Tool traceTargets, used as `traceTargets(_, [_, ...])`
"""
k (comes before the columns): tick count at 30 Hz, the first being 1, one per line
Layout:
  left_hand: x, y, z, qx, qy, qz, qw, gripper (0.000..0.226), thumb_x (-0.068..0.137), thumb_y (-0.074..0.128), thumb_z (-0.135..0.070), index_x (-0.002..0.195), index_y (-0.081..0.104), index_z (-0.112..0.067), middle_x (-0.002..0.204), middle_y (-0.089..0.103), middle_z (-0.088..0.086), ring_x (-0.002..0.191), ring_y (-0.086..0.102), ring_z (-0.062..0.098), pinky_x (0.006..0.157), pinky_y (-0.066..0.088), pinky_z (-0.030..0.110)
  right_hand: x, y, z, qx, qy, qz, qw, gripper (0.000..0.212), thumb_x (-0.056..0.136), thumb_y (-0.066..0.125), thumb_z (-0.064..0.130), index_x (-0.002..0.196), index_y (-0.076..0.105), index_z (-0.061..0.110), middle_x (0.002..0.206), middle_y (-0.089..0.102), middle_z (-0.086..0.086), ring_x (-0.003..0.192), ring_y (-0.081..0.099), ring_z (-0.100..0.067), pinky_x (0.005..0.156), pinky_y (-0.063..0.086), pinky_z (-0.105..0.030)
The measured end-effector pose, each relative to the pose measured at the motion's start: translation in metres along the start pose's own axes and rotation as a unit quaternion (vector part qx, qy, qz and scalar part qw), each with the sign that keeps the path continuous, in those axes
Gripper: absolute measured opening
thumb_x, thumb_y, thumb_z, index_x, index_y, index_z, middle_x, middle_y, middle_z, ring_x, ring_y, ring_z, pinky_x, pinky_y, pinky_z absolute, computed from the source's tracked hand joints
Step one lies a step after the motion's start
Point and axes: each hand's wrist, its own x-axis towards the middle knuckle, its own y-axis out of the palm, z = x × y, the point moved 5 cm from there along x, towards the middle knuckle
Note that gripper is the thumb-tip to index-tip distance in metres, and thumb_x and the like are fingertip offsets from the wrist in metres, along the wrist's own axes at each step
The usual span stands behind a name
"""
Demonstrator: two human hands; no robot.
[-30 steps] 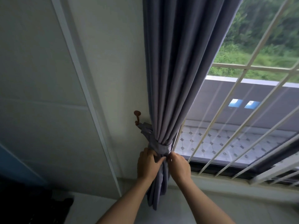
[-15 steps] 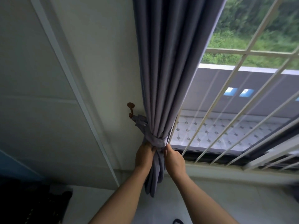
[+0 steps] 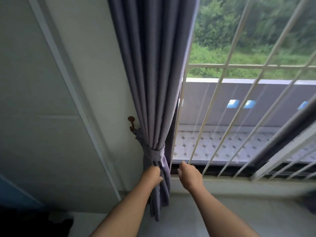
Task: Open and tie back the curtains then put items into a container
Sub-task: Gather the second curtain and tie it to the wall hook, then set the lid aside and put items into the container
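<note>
Against the wall beside the window, the curtain (image 3: 152, 79) hangs gathered into one tight column, cinched low down by the tieback (image 3: 154, 152), whose far end runs up to the hook (image 3: 131, 123) on the wall. I judge the step in hand to be the finishing of this tie: the band already circles the folds and looks snug, so what is left is to dress the tail below it. My left hand (image 3: 151, 176) grips the folds just under the band, fingers curled into the cloth, with the loose tail dropping past my wrist toward the sill (image 3: 239, 185). My right hand (image 3: 189, 175) holds nothing; it sits just beside the curtain's right edge, apart from the cloth, fingers loosely curled with the thumb up, in front of the lower window frame and the grille (image 3: 222, 117). To do this well I would pull down gently and evenly with the left hand so the pleats lie straight under the band, not so hard that the band slides down or lifts off the hook. I would bring the right hand back to steady the band itself if it starts to slip. The loop over the hook is partly hidden by the folds, so I cannot tell how securely it sits; that is my main worry before letting go. No container or items for the later part of the task show in this view.
</note>
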Motion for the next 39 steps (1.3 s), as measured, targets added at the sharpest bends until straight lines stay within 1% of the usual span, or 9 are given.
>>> traceTargets(4, [-0.01, -0.032, -0.061, 0.023, 0.052, -0.054, 0.997, 0.028, 0.09, 0.052, -0.025, 0.105, 0.062, -0.004, 0.115, 0.063, 0.018, 0.106, 0.059, 0.035, 0.085, 0.047, 0.036, -0.005, -0.043, -0.023, 0.021, 0.01, -0.037, 0.999, 0.02, 0.097, 0.041, 0.027, 0.105, 0.054, 0.015, 0.102, 0.067, -0.006, 0.093, 0.06, -0.029, 0.064, 0.042, -0.033])
traceTargets(9, [-0.028, -0.05, -0.158, 0.055, 0.14, -0.109, 0.983, 0.026, 0.094, 0.049, -0.029, 0.102, 0.063, -0.009, 0.107, 0.065, 0.013, 0.099, 0.06, 0.033, 0.08, 0.047, 0.036, -0.027, -0.102, -0.091, 0.036, 0.026, -0.084, 0.995, 0.031, 0.098, 0.044, 0.031, 0.125, 0.052, 0.016, 0.115, 0.065, -0.008, 0.104, 0.059, -0.028, 0.073, 0.045, -0.033])
traceTargets(11, [-0.034, -0.046, -0.201, 0.066, 0.175, -0.121, 0.975, 0.027, 0.094, 0.05, -0.03, 0.105, 0.064, -0.01, 0.112, 0.065, 0.013, 0.102, 0.06, 0.032, 0.082, 0.047, 0.035, -0.042, -0.121, -0.129, 0.027, 0.042, -0.083, 0.995, 0.037, 0.097, 0.045, 0.035, 0.13, 0.049, 0.019, 0.121, 0.063, -0.008, 0.112, 0.055, -0.028, 0.084, 0.047, -0.036])
traceTargets(15, [-0.053, -0.03, -0.298, 0.074, 0.253, -0.152, 0.953, 0.032, 0.095, 0.05, -0.03, 0.119, 0.058, -0.01, 0.124, 0.057, 0.014, 0.116, 0.052, 0.03, 0.092, 0.044, 0.035, -0.08, -0.158, -0.215, 0.009, 0.069, -0.079, 0.994, 0.051, 0.097, 0.045, 0.043, 0.142, 0.038, 0.022, 0.138, 0.051, -0.006, 0.129, 0.04, -0.028, 0.098, 0.04, -0.041])
traceTargets(19, [-0.078, 0.001, -0.393, 0.085, 0.314, -0.18, 0.928, 0.036, 0.094, 0.05, -0.031, 0.124, 0.054, -0.012, 0.131, 0.05, 0.011, 0.122, 0.045, 0.029, 0.095, 0.042, 0.037, -0.134, -0.189, -0.314, 0.007, 0.132, -0.114, 0.985, 0.055, 0.091, 0.049, 0.05, 0.138, 0.042, 0.022, 0.138, 0.051, -0.004, 0.13, 0.04, -0.028, 0.1, 0.04, -0.043])
traceTargets(24, [-0.101, 0.042, -0.501, 0.089, 0.39, -0.233, 0.887, 0.044, 0.091, 0.055, -0.032, 0.131, 0.05, -0.016, 0.143, 0.041, 0.009, 0.134, 0.036, 0.025, 0.106, 0.032, 0.036, -0.215, -0.219, -0.444, 0.006, 0.244, -0.148, 0.958, 0.057, 0.088, 0.049, 0.052, 0.137, 0.044, 0.023, 0.139, 0.05, -0.002, 0.133, 0.037, -0.025, 0.101, 0.038, -0.04])
traceTargets(30, [-0.125, 0.112, -0.623, 0.128, 0.414, -0.205, 0.878, 0.054, 0.092, 0.051, -0.034, 0.141, 0.037, -0.017, 0.147, 0.038, 0.003, 0.136, 0.033, 0.024, 0.111, 0.026, 0.043, -0.304, -0.229, -0.565, 0.021, 0.352, -0.176, 0.919, 0.058, 0.089, 0.049, 0.052, 0.139, 0.043, 0.022, 0.143, 0.047, -0.003, 0.143, 0.025, -0.025, 0.106, 0.033, -0.037])
traceTargets(35, [-0.15, 0.168, -0.734, 0.152, 0.476, -0.168, 0.85, 0.058, 0.09, 0.052, -0.032, 0.143, 0.035, -0.016, 0.148, 0.038, 0.004, 0.135, 0.035, 0.022, 0.111, 0.024, 0.041, -0.362, -0.234, -0.654, 0.058, 0.426, -0.184, 0.884, 0.06, 0.088, 0.05, 0.052, 0.139, 0.045, 0.022, 0.14, 0.05, -0.003, 0.138, 0.032, -0.027, 0.105, 0.035, -0.038])
traceTargets(39, [-0.15, 0.214, -0.828, 0.154, 0.51, -0.148, 0.833, 0.054, 0.086, 0.057, -0.032, 0.135, 0.044, -0.014, 0.138, 0.049, 0.006, 0.126, 0.047, 0.026, 0.103, 0.031, 0.038, -0.406, -0.237, -0.74, 0.057, 0.472, -0.177, 0.862, 0.054, 0.088, 0.049, 0.049, 0.134, 0.048, 0.021, 0.135, 0.054, -0.005, 0.131, 0.039, -0.026, 0.1, 0.037, -0.036])
